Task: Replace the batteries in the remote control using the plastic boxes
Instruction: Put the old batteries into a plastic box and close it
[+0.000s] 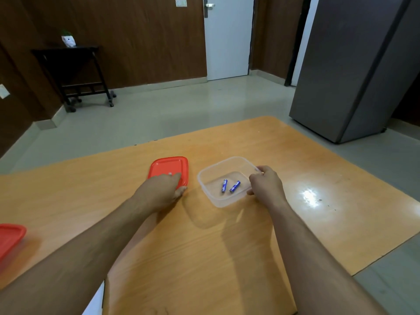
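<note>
A clear plastic box (218, 169) stands open on the wooden table, with two blue batteries (229, 185) lying side by side in it. My right hand (266, 185) grips the box's right wall, fingers curled over the rim. To the left of the box a red lid (169, 168) lies flat on the table. My left hand (162, 192) holds the lid's near right edge, thumb under the corner and fingers on top. No remote control is in view.
The wooden table (204, 246) ends a little beyond the box and on the right. A second red lid (10, 237) pokes in at the left edge. On the floor beyond stand a grey fridge (354, 71) and a black side table (72, 71).
</note>
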